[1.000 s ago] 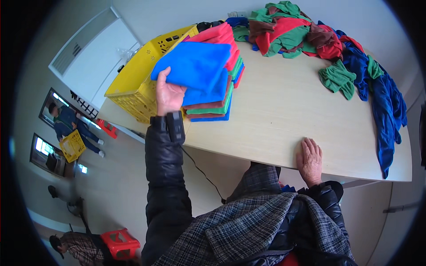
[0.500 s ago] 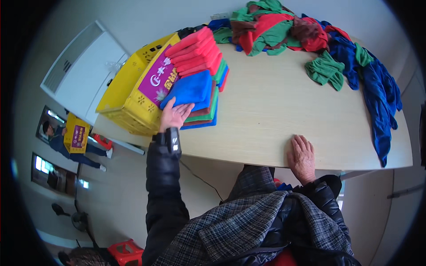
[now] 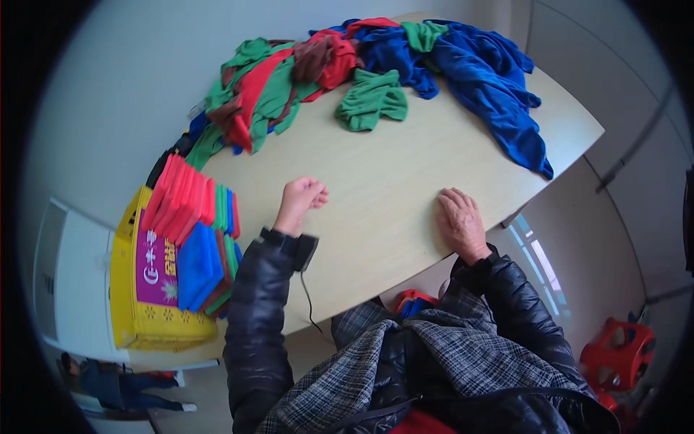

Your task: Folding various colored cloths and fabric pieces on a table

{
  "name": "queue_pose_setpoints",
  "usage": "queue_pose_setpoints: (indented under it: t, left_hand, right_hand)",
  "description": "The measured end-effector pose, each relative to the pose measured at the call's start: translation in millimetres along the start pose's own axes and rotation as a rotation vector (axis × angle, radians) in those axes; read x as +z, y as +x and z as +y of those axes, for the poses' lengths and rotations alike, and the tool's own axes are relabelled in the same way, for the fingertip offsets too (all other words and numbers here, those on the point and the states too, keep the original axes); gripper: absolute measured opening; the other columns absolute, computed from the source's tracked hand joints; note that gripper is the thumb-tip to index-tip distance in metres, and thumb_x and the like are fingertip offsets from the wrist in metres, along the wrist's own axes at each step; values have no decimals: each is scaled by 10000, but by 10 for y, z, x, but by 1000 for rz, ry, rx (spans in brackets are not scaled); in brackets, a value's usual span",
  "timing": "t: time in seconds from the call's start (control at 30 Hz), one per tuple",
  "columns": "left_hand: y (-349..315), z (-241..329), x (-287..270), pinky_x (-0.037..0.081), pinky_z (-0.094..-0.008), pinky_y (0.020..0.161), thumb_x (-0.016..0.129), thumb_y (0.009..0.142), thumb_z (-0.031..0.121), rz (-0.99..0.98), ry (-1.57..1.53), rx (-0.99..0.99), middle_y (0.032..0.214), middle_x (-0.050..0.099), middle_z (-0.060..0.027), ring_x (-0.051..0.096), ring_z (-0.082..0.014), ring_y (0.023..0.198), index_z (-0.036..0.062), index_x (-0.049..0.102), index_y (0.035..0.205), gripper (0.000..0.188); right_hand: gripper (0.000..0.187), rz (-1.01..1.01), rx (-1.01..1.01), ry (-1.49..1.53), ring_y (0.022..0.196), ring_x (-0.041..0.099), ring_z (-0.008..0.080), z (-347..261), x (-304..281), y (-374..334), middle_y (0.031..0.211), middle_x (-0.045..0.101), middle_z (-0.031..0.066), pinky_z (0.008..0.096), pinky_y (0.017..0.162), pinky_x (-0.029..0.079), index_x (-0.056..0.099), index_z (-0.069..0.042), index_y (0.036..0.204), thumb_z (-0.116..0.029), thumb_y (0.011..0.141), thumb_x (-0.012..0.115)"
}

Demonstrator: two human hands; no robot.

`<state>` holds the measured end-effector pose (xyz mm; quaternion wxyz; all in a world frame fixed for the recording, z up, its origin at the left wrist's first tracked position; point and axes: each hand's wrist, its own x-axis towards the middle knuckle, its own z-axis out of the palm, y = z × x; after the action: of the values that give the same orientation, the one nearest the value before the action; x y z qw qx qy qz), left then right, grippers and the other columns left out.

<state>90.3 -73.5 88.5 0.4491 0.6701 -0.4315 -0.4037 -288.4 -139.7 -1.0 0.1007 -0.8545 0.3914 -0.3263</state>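
My left hand (image 3: 302, 202) is over the table with its fingers curled in and nothing visible in them. To its left stand folded towels in two stacks: red towels (image 3: 182, 206) on top at the back, and a blue towel (image 3: 199, 264) on top at the front, with brown and green ones beneath. My right hand (image 3: 463, 223) lies flat on the table near its front edge, fingers stretched out and holding nothing. Beyond the hands, a crumpled green towel (image 3: 372, 101) lies apart from the heap, nearest to me.
Loose red, green and brown towels (image 3: 271, 90) are heaped along the table's (image 3: 361, 246) far side, with long blue ones (image 3: 491, 87) at the right. A yellow crate (image 3: 163, 331) stands left of the stacks. Red stools (image 3: 618, 354) and a person (image 3: 116, 383) are beyond the table.
My left hand has left the blue towel on the stack and moved right over the table, its fingers now curled. The view has turned right; my right hand stays flat on the table.
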Motion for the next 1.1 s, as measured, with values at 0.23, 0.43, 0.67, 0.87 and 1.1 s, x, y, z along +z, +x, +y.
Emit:
queue_pose_setpoints:
  t: [0.23, 0.43, 0.67, 0.87, 1.1]
  left_hand:
    - [1898, -97, 979, 555, -423, 665, 757, 821, 250, 325, 820, 488, 844, 718, -158, 707, -299, 745, 36, 697, 857, 225]
    - [2566, -322, 1098, 547, -459, 680, 727, 848, 282, 459, 1156, 635, 819, 697, -160, 685, -361, 773, 40, 686, 864, 246]
    - [2038, 221, 473, 543, -353, 637, 631, 937, 257, 113, 189, 227, 854, 664, -79, 680, -226, 767, 74, 643, 883, 191]
    - [356, 675, 79, 535, -304, 701, 528, 1001, 193, -72, -346, 317, 1027, 673, -68, 660, -167, 840, 64, 606, 1046, 157]
    - [-1072, 44, -71, 500, -382, 925, 511, 1018, 197, -78, -492, 262, 1168, 671, -83, 624, -192, 1090, 68, 601, 1176, 223]
  right_hand:
    - [467, -43, 137, 28, 1353, 459, 371, -106, -32, 26, 1380, 554, 176, 456, 1154, 355, 574, -6, 1285, -150, 849, 662]
    - [498, -95, 176, 55, 1387, 424, 365, -131, -71, 98, 1415, 525, 170, 452, 1166, 342, 558, -6, 1305, -166, 846, 669]
    - [502, -87, 169, 41, 1393, 418, 359, -119, -68, 24, 1412, 527, 166, 451, 1170, 334, 556, -5, 1305, -179, 849, 670]
    - [518, -48, 138, 24, 1384, 431, 351, -72, -31, -45, 1410, 531, 167, 442, 1167, 334, 551, -18, 1320, -188, 847, 676]
    - [597, -110, -11, 289, 1346, 470, 357, -261, 61, -84, 1409, 534, 176, 427, 1156, 343, 537, -46, 1357, -262, 834, 730]
